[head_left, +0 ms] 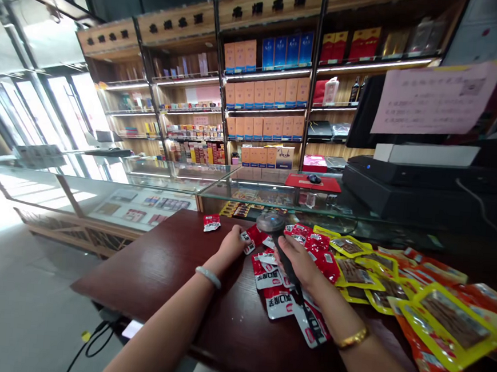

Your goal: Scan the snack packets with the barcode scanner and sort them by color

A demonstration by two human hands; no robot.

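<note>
My right hand [300, 262] grips the handle of a grey barcode scanner [272, 224], its head pointing away over a heap of red and white snack packets [273, 279] on a dark wooden counter [173, 272]. My left hand [232, 243], with a pale bangle on the wrist, rests on one small red packet [247, 241] at the heap's left edge. One red packet [212, 222] lies apart, further left. A gold bracelet is on my right wrist.
Several yellow-rimmed and orange snack packets [448, 319] spread over the counter's right side. A black till with a screen and taped paper notice [426, 171] stands behind. Glass display cases [145, 183] run left; shelves of boxed goods [264, 95] fill the back wall. A cable [90, 340] hangs below the counter.
</note>
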